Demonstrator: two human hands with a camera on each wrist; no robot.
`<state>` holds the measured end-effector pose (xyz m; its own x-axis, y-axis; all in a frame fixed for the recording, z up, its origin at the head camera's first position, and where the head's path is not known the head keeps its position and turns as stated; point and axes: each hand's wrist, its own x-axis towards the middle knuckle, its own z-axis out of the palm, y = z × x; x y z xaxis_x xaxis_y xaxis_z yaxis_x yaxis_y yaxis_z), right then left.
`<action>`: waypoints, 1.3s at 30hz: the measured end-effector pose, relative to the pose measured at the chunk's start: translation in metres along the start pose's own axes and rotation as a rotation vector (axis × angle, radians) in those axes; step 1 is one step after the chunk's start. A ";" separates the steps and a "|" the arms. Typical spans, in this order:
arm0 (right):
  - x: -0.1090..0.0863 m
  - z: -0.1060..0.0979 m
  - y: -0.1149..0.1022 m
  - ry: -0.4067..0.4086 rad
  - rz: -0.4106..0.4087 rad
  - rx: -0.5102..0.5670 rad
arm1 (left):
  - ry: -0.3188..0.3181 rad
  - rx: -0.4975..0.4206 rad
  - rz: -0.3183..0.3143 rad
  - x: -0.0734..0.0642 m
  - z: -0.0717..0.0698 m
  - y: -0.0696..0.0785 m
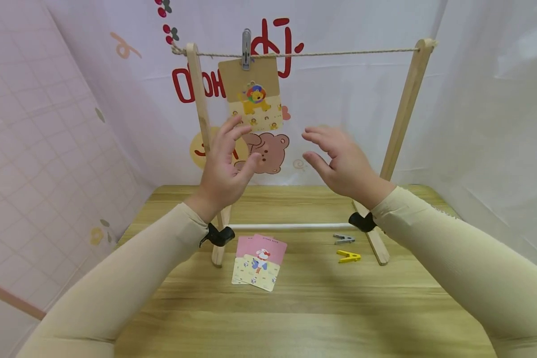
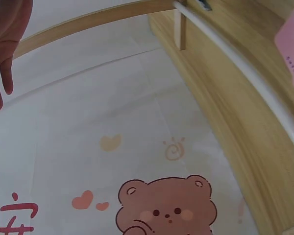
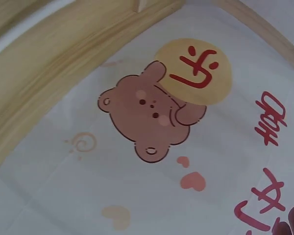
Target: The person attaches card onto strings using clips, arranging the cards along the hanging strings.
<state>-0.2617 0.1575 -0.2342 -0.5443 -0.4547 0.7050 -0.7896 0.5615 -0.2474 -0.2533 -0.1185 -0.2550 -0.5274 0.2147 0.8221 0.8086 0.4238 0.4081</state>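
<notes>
Left hand (image 1: 225,166): thumb, fingers apart, near tan-and-cream rectangular lion card (image 1: 255,97). Right hand (image 1: 343,161): likewise apart, above wood-grain bench (image 1: 304,313).

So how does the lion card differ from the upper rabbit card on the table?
The lion card hangs from the rope under a gray clip, while the rabbit card lies on the table, overlapping another card. The lion card's upper part is tan; the rabbit card's is pink. Both have a pale yellow, patterned lower part.
</notes>
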 end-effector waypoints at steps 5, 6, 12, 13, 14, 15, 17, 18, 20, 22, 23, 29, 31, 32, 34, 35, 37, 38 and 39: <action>-0.020 0.001 0.007 -0.066 0.035 -0.027 | -0.075 0.053 0.011 -0.012 0.005 -0.005; -0.023 0.002 0.009 -0.081 0.046 -0.035 | -0.091 0.060 0.009 -0.014 0.006 -0.005; -0.046 0.005 0.018 -0.165 0.133 -0.064 | -0.223 0.103 -0.044 -0.027 0.011 -0.010; -0.050 0.006 0.019 -0.178 0.145 -0.069 | -0.248 0.114 -0.054 -0.029 0.012 -0.011; -0.054 0.007 0.021 -0.191 0.154 -0.075 | -0.272 0.125 -0.060 -0.031 0.013 -0.012; -0.057 0.008 0.023 -0.203 0.162 -0.079 | -0.294 0.136 -0.070 -0.033 0.013 -0.013; -0.064 0.009 0.025 -0.225 0.176 -0.082 | -0.338 0.163 -0.089 -0.038 0.015 -0.015; -0.066 0.010 0.026 -0.234 0.182 -0.082 | -0.356 0.173 -0.101 -0.041 0.016 -0.015; -0.072 0.012 0.029 -0.251 0.195 -0.078 | -0.388 0.192 -0.117 -0.045 0.018 -0.017; -0.077 0.014 0.032 -0.266 0.212 -0.077 | -0.423 0.211 -0.128 -0.050 0.021 -0.019; -0.080 0.014 0.033 -0.275 0.219 -0.081 | -0.441 0.221 -0.134 -0.052 0.022 -0.020; -0.095 0.019 0.038 -0.322 0.255 -0.087 | -0.555 0.268 -0.209 -0.067 0.029 -0.025; -0.100 0.020 0.040 -0.332 0.264 -0.082 | -0.586 0.268 -0.238 -0.071 0.031 -0.027; -0.102 0.021 0.041 -0.338 0.267 -0.082 | -0.601 0.270 -0.249 -0.074 0.032 -0.028; -0.107 0.022 0.042 -0.349 0.281 -0.080 | -0.628 0.272 -0.271 -0.078 0.034 -0.029; -0.109 0.023 0.043 -0.356 0.286 -0.079 | -0.638 0.277 -0.276 -0.081 0.034 -0.030; -0.115 0.025 0.045 -0.373 0.299 -0.082 | -0.663 0.287 -0.288 -0.085 0.036 -0.032; -0.117 0.026 0.046 -0.382 0.306 -0.082 | -0.673 0.293 -0.288 -0.087 0.037 -0.033; -0.120 0.027 0.047 -0.391 0.315 -0.081 | -0.683 0.296 -0.293 -0.088 0.038 -0.033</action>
<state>-0.2414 0.2203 -0.3480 -0.8298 -0.4712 0.2989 -0.5543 0.7576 -0.3446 -0.2434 -0.1183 -0.3560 -0.8283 0.5095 0.2333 0.5601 0.7416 0.3691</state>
